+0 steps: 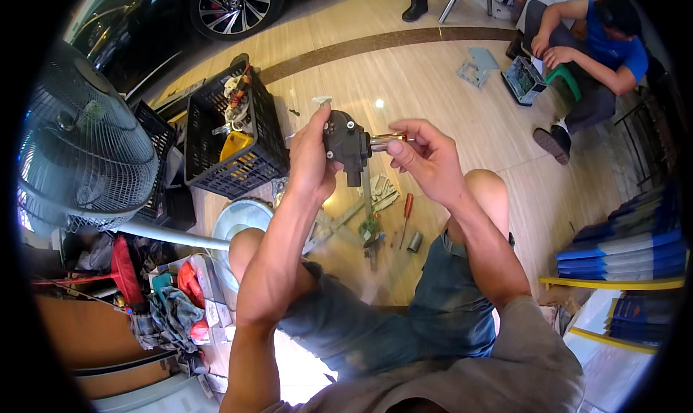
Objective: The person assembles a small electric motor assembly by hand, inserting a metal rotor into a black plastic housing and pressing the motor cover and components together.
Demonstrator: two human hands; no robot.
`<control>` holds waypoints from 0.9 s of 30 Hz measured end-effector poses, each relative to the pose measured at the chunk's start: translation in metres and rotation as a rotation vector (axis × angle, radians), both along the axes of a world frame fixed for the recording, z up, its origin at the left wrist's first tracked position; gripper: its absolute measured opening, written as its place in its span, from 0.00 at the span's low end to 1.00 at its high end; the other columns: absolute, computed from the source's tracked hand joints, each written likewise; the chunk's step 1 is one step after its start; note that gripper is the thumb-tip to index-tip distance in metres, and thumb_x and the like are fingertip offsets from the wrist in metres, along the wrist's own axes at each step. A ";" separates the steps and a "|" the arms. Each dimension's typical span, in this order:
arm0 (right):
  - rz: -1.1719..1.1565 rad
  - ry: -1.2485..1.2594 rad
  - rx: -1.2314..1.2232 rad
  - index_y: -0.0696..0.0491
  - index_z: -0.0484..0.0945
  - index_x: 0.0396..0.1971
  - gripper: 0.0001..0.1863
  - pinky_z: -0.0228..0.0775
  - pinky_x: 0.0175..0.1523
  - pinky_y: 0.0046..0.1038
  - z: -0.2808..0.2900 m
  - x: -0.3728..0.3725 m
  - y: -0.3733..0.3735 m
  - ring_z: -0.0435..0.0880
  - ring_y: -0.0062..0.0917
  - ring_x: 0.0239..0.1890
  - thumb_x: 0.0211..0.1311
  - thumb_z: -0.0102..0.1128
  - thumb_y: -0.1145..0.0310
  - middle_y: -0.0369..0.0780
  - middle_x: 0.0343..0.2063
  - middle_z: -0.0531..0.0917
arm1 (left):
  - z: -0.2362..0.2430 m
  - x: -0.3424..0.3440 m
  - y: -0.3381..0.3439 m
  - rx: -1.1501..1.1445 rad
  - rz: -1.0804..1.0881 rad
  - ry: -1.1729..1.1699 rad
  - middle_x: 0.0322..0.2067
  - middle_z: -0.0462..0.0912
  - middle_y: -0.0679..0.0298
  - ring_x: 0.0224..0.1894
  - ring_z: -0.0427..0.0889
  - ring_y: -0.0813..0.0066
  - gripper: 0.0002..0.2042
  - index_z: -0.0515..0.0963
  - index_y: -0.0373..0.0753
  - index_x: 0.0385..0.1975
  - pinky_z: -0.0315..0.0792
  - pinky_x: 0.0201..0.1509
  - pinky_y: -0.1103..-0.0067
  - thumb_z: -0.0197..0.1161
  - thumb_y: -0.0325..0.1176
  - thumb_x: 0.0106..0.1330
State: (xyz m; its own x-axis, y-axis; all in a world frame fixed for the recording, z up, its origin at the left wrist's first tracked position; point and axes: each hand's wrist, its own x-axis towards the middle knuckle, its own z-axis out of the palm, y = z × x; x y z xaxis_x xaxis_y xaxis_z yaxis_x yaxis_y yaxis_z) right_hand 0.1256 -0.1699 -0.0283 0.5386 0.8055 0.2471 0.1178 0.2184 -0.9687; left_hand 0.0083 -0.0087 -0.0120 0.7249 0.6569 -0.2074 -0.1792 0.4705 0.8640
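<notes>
So a black-cased gearmotor (345, 142) is being held up in the air, above the tiled floor (484, 135) and roughly over the gap between the knees. Its left edge is gripped by the left hand (310, 153), fingers curled around behind the case, thumb along the near side. The shiny metal piece (381, 142) at its right side is pinched between the thumb and fingers of the right hand (433, 160); whether that bit is fully seated in the case can't really be told from here.

Down on the floor, a red-handled screwdriver (408, 205) is laid out, with a silver metal can (414, 242) just beside it. Off to the left, a black plastic crate (234, 184) is loaded with tools and a yellow item (234, 146), and a big caged fan (101, 139) is parked past that. At upper right, a person in a blue top (622, 58) is seated near a grey metal box (522, 81).
</notes>
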 end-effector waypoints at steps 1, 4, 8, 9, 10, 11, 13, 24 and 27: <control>-0.022 0.049 0.076 0.61 0.77 0.47 0.17 0.73 0.38 0.20 0.003 -0.003 -0.001 0.79 0.14 0.32 0.62 0.68 0.70 0.35 0.32 0.82 | 0.000 0.001 -0.003 0.014 0.036 0.005 0.25 0.83 0.65 0.20 0.80 0.80 0.14 0.78 0.41 0.32 0.63 0.16 0.83 0.55 0.45 0.72; 0.020 -0.034 0.083 0.61 0.77 0.46 0.17 0.73 0.38 0.20 -0.001 0.001 -0.001 0.79 0.14 0.32 0.62 0.68 0.69 0.35 0.31 0.83 | -0.004 0.002 0.001 -0.033 0.071 -0.001 0.24 0.83 0.66 0.19 0.79 0.81 0.14 0.78 0.41 0.31 0.61 0.15 0.84 0.56 0.45 0.71; 0.023 -0.072 -0.006 0.59 0.77 0.49 0.18 0.73 0.37 0.19 -0.004 0.008 -0.003 0.79 0.13 0.31 0.61 0.69 0.69 0.34 0.31 0.82 | -0.007 0.000 0.008 0.008 0.012 0.012 0.28 0.83 0.61 0.27 0.84 0.72 0.14 0.77 0.38 0.34 0.80 0.29 0.75 0.57 0.45 0.71; 0.030 -0.054 -0.062 0.59 0.76 0.49 0.18 0.73 0.37 0.19 -0.004 0.010 -0.004 0.79 0.13 0.31 0.61 0.69 0.70 0.34 0.31 0.83 | -0.007 0.000 0.007 0.007 0.009 0.015 0.28 0.83 0.61 0.27 0.84 0.72 0.14 0.77 0.38 0.34 0.80 0.29 0.75 0.57 0.45 0.71; 0.039 -0.036 -0.118 0.59 0.76 0.50 0.19 0.73 0.37 0.19 -0.004 0.012 -0.005 0.79 0.13 0.31 0.61 0.69 0.70 0.34 0.31 0.83 | -0.006 0.000 0.006 0.008 0.021 0.021 0.27 0.83 0.61 0.27 0.84 0.72 0.14 0.77 0.38 0.34 0.80 0.29 0.75 0.57 0.45 0.71; 0.038 -0.034 -0.119 0.59 0.76 0.50 0.19 0.73 0.37 0.19 -0.003 0.011 -0.004 0.79 0.13 0.31 0.61 0.69 0.70 0.34 0.31 0.83 | -0.006 0.000 0.005 0.009 0.033 0.028 0.27 0.83 0.61 0.27 0.84 0.72 0.14 0.77 0.38 0.34 0.80 0.29 0.75 0.57 0.45 0.71; 0.009 0.058 0.018 0.60 0.77 0.48 0.16 0.73 0.36 0.18 0.001 0.007 -0.004 0.79 0.13 0.30 0.64 0.66 0.69 0.35 0.31 0.83 | -0.006 0.002 0.003 0.011 0.046 0.023 0.25 0.83 0.64 0.22 0.80 0.77 0.14 0.77 0.40 0.33 0.70 0.22 0.79 0.57 0.45 0.71; 0.028 -0.019 -0.041 0.59 0.80 0.45 0.16 0.74 0.37 0.20 -0.001 0.013 -0.006 0.82 0.14 0.31 0.60 0.70 0.69 0.36 0.30 0.85 | -0.004 0.003 0.003 -0.012 0.055 0.010 0.23 0.83 0.65 0.18 0.78 0.80 0.14 0.78 0.41 0.30 0.61 0.15 0.83 0.57 0.45 0.71; 0.013 -0.023 0.022 0.59 0.81 0.42 0.14 0.74 0.37 0.20 -0.001 0.011 -0.005 0.82 0.14 0.31 0.59 0.70 0.68 0.36 0.30 0.86 | 0.000 0.005 -0.001 0.018 0.084 0.018 0.23 0.82 0.66 0.17 0.77 0.80 0.13 0.78 0.41 0.30 0.60 0.15 0.83 0.57 0.44 0.70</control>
State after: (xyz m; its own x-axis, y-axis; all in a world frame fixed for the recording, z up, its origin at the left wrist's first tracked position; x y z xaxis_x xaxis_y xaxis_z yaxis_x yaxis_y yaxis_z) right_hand 0.1364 -0.1750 -0.0289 0.5218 0.8068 0.2771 0.1373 0.2412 -0.9607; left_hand 0.0133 -0.0099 -0.0124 0.6637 0.7186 -0.2075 -0.2020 0.4393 0.8753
